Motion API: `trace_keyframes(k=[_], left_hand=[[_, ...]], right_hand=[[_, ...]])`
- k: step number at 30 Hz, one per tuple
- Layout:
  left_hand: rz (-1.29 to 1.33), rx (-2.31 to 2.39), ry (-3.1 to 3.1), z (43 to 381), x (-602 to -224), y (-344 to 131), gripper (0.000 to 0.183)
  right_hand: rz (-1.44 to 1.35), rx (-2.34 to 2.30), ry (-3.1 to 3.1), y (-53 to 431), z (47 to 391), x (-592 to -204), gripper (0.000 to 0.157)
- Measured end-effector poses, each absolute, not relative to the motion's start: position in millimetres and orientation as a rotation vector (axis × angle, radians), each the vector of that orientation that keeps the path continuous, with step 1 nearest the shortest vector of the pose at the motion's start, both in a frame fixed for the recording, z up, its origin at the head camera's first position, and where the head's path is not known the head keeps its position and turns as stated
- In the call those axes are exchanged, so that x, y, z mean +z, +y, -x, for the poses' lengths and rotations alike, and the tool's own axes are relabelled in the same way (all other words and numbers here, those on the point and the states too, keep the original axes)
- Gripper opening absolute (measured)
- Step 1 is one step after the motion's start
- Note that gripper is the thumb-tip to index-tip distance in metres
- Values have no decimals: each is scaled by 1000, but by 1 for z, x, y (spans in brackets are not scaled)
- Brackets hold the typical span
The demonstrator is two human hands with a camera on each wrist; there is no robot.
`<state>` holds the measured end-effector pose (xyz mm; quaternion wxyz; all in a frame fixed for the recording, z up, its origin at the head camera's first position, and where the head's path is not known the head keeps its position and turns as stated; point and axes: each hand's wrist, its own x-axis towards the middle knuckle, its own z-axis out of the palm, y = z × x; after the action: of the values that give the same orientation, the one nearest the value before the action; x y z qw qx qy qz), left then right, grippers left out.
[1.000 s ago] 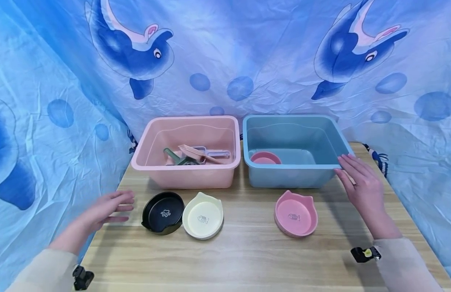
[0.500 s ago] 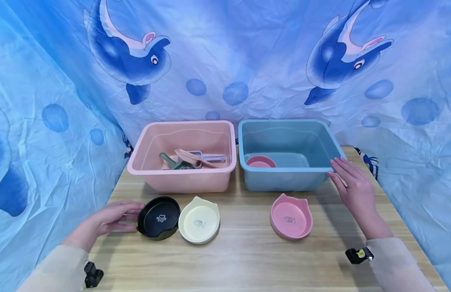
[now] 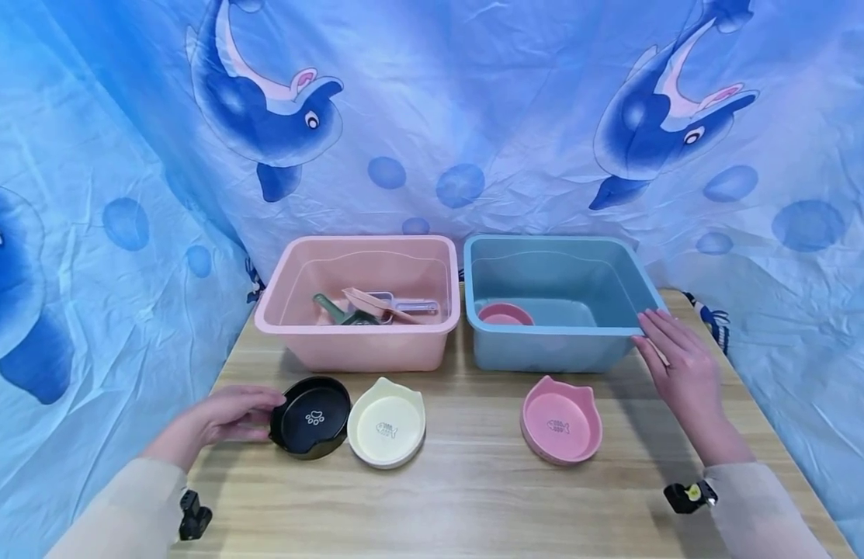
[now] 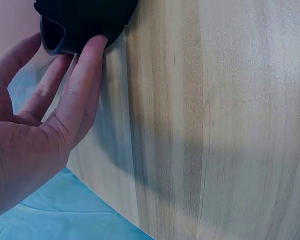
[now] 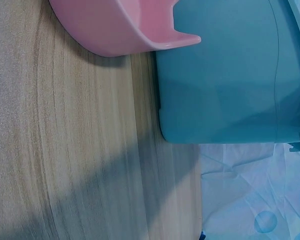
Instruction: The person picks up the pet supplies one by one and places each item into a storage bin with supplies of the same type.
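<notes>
So here's what worries us: the left hand (image 3: 230, 414) has its fingers fairly straight with the tips against the glossy black cat-eared round bowl (image 3: 310, 401), just off its fingertips on the light wood-grain counter (image 3: 466, 501), and nothing is really wrapped around it. If we lift off that, we'd guess the bowl slips or tips towards its far side, since only the edge nearest the hand has contact and the wall looks slick. Also, the cream-white cat-eared round bowl (image 3: 384, 407) sits just past the black one as seen from that hand, touching or so close we can't tell, so any sideways push would likely knock the two together and send the cream one sliding. The right hand (image 3: 688, 380) rests straight fingers on the near corner of the blue rectangular plastic tub (image 3: 543, 353), and lean too hard there and the tub could shift or tilt, probably rolling the dark-pink round bowl (image 3: 504, 314) around inside. The pink cat-eared round bowl (image 3: 560, 410) is between the hands, nearer the right one, so a sloppy right forearm sweep might clip it. Last thing: the pale pink rectangular plastic tub (image 3: 376, 351) stands beyond the black bowl from the left hand, so if we raise the bowl too low and go forward, it'd bump the tub's front wall.
</notes>
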<state>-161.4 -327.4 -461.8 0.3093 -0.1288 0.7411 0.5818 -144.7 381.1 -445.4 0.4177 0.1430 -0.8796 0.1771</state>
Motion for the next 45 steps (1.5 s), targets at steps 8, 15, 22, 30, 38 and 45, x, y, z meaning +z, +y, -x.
trace_keyframes(k=[8,15,22,30,38,45], left_hand=[[336,1520,1953,165,-464,-322,21],[353,1507,1997,164,-465,-322,32],[287,1451,2151,162,-465,-318,46],[196,1425,2288,156,-452,-314,38],[-61,1075,2731,145,-414,-313,24],[-416,621,3135,141,-372,-301,13]], right_hand=[[-327,447,-2237,383,141,-447,68],[-328,442,-2235,380,144,-445,68],[-333,438,-2256,379,146,-442,71],[-337,460,-2254,381,144,-443,56],[-311,455,-2291,381,143,-444,55],[-322,489,-2274,383,144,-447,48]])
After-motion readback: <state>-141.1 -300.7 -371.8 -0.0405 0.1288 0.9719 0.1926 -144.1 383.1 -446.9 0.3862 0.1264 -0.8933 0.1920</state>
